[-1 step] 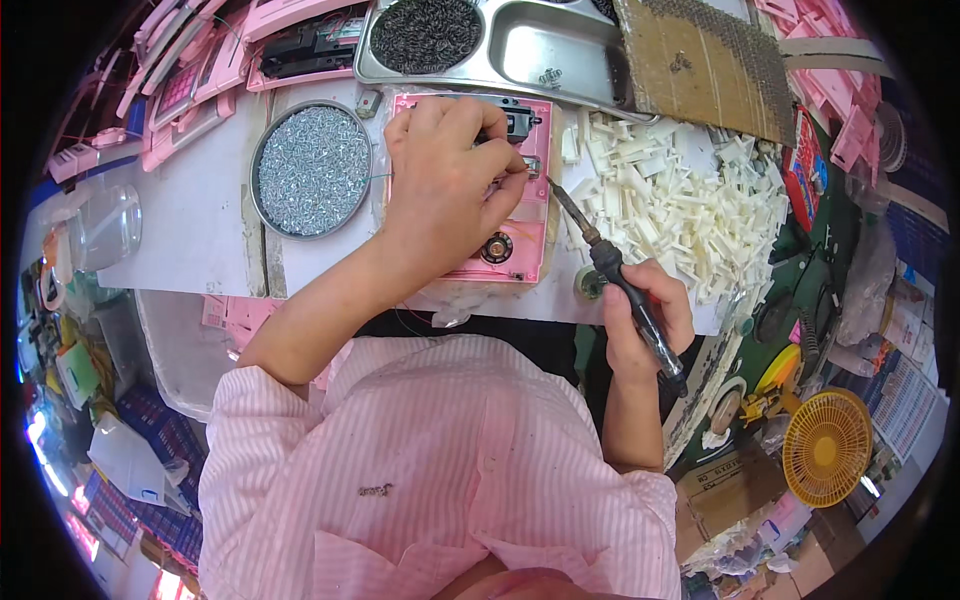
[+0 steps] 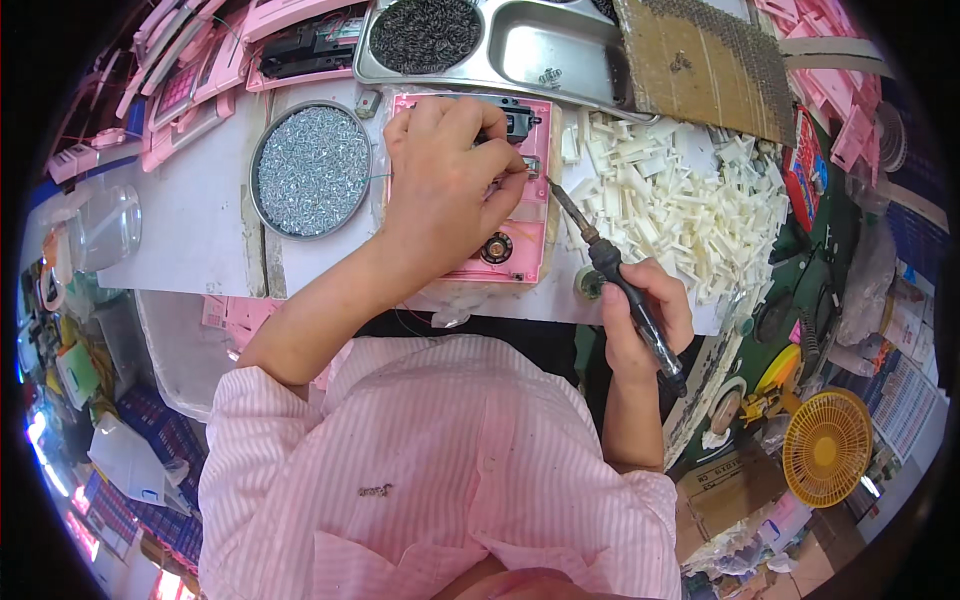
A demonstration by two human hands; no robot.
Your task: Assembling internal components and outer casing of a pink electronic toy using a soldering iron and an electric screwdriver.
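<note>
Left hand (image 2: 450, 175) lies palm-down over the pink casing (image 2: 520, 235) on the bench (image 2: 190, 215), hiding most of it; fingers curled, pinching something too small to tell. Right hand (image 2: 645, 315) fist-wrapped round soldering iron (image 2: 610, 270), tip at the casing's right edge.

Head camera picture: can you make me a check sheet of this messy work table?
Surface: white table, crowded.
Job's things: open pink casing under the left hand; soldering iron in the right hand, tip at the casing's right edge.
Clutter: round tin of silvery screws, pile of white plastic parts, metal tray, cardboard, stacked pink casings.
Hands: both busy.
Cables: thin wires inside the casing, hard to trace.
Surroundings: yellow fan, clear jar.
</note>
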